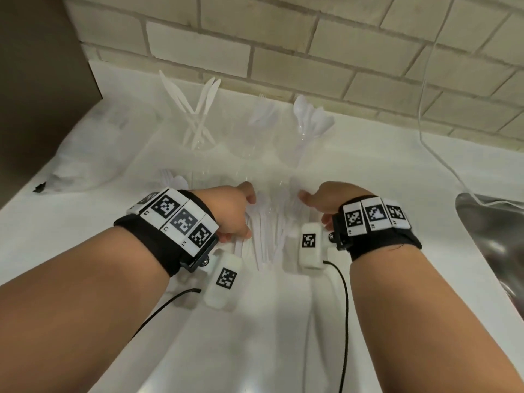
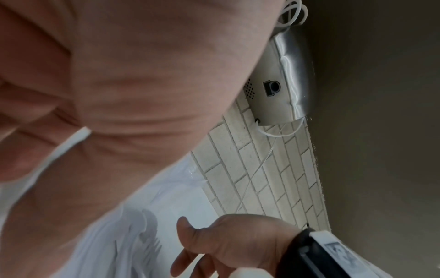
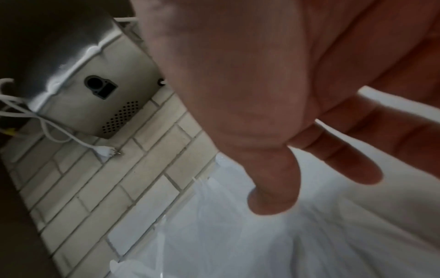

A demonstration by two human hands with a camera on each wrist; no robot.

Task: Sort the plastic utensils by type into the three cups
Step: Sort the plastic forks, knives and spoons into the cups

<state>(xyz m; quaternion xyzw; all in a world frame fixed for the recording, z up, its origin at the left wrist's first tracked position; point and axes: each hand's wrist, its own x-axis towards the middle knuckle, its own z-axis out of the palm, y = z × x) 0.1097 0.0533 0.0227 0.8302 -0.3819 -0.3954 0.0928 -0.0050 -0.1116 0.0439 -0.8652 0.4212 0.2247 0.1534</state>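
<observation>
Three clear cups stand by the brick wall: the left cup (image 1: pixel 198 134) holds knives, the middle cup (image 1: pixel 251 143) forks, the right cup (image 1: pixel 300 143) spoons. A loose pile of white utensils (image 1: pixel 268 236) lies on the white counter between my hands. My left hand (image 1: pixel 238 214) is knuckles up on the pile's left side, and its curled fingers hold a white utensil handle (image 2: pixel 76 139). My right hand (image 1: pixel 320 199) hovers at the pile's right edge with its thumb (image 3: pixel 273 188) spread and its fingers (image 3: pixel 345 159) fairly straight. A white strip shows between those fingers, but no grip on it is visible.
A crumpled clear plastic bag (image 1: pixel 93 154) lies at the left. A steel sink (image 1: pixel 496 236) sits at the right edge, and a white cable (image 1: pixel 442 154) hangs down the brick wall. A dark cabinet (image 1: pixel 37 80) bounds the left. A steel wall dispenser (image 3: pixel 95 90) hangs overhead.
</observation>
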